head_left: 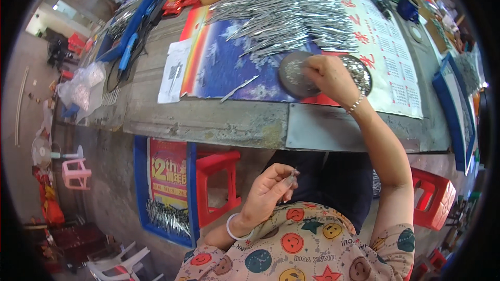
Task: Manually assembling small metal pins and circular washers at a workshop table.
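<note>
Right hand point(328, 75) is extended over the bench point(208, 119), fingers curled down and pinching into small silvery parts on a round grey dish point(291, 75). Whether a part is actually caught between the fingertips cannot be told. A second round dish point(362, 73), also holding shiny bits, lies touching the hand at its 3 o'clock, partly hidden by it.

Left hand point(268, 190) is held low near the lap, at 7 o'clock from the right hand and well apart from it. Thumb and forefinger are closed on a small metal piece point(291, 177), its tip pointing up; the other fingers are loosely curled.

A large heap of silvery metal rods point(286, 18) lies at 12 o'clock from the grey dish, spread over a blue poster point(229, 67). One loose rod point(238, 88) lies on the poster at 9 o'clock from the dish. A red stool point(216, 182) stands below the bench, at 9 o'clock from the left hand.
</note>
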A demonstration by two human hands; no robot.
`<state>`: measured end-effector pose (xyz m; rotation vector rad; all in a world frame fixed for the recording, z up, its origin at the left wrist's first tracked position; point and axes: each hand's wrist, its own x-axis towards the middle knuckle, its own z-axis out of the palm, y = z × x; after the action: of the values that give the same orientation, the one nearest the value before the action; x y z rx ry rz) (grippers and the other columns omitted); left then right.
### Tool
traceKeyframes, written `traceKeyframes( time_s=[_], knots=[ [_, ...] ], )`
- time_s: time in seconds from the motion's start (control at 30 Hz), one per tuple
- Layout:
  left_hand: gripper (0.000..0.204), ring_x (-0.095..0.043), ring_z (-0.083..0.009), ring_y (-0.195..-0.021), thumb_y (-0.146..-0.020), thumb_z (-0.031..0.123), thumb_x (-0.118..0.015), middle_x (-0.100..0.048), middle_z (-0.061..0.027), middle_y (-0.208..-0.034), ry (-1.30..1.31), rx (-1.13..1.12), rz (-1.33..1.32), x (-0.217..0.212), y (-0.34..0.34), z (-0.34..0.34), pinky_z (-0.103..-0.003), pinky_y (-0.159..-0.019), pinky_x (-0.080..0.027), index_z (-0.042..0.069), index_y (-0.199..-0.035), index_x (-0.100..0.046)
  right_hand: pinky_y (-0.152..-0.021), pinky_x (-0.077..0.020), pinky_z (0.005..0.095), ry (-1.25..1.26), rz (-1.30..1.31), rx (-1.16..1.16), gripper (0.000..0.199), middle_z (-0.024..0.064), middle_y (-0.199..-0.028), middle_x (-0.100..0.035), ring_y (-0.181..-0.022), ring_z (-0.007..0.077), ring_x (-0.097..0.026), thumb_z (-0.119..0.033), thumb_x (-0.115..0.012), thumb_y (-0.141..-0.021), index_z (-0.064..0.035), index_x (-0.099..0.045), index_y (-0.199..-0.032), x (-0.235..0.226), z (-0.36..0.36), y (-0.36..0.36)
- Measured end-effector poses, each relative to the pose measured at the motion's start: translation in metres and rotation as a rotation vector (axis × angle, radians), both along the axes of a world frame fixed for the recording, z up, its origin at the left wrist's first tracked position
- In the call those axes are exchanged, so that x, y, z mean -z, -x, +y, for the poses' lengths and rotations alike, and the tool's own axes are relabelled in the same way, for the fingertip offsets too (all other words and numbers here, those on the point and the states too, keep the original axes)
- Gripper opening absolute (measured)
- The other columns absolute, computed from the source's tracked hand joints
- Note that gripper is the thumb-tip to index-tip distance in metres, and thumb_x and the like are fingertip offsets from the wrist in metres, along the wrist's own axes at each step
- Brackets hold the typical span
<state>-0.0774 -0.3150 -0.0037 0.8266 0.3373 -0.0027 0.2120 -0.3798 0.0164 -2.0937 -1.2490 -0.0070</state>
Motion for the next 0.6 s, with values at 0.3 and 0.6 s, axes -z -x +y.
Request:
traceKeyframes(
  time_s=[0.3,0.6],
  knots=[
    [0.014,-0.051,-0.0092,-0.065,-0.095,0.009,-0.053,-0.058,-0.0065,-0.086,-0.046,-0.015,0.026,-0.004,0.000,-0.003,-0.022,-0.057,-0.040,0.002,-0.107,-0.054,-0.068,-0.0500,0.0351,-0.060,0.188,0.086,0.016,0.0168,-0.079,-0.068,-0.073,0.0287,-0.066,-0.011,-0.064,-0.078,0.0025,-0.065,-0.086,0.000,-0.002,-0.005],
    [0.016,-0.049,-0.0032,-0.070,-0.094,0.006,-0.056,-0.057,-0.0011,-0.086,-0.358,0.002,-0.068,-0.012,0.002,0.001,-0.017,-0.062,-0.040,0.002,-0.109,-0.055,-0.058,-0.0445,0.0268,-0.149,0.618,-0.084,0.018,0.0050,-0.066,-0.055,-0.062,0.0101,-0.053,-0.015,-0.060,-0.088,0.0023,-0.056,-0.082,-0.011,-0.036,0.036]
  ],
)
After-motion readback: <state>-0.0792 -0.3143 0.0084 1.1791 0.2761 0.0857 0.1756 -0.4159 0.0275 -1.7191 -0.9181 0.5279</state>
